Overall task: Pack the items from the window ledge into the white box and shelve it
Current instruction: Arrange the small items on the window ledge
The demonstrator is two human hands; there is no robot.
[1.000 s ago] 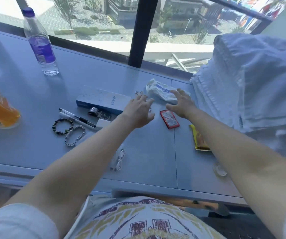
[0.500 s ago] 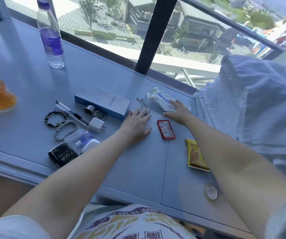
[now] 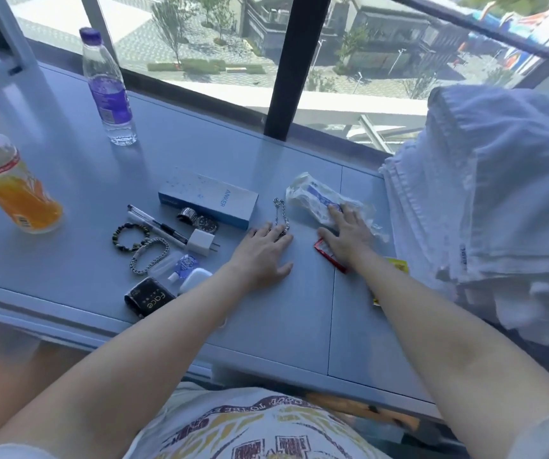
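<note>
Our left hand lies flat on the ledge, grip wide, fingertips touching the silver chain. At three o'clock, our right hand presses spread fingers on the plastic packet, half hiding the red sachet. The white box sits at ten o'clock.

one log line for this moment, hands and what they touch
left hand: flat on ledge, fingertips at chain | right hand: fingers on plastic packet | nothing lifted | white box: not visible
</note>
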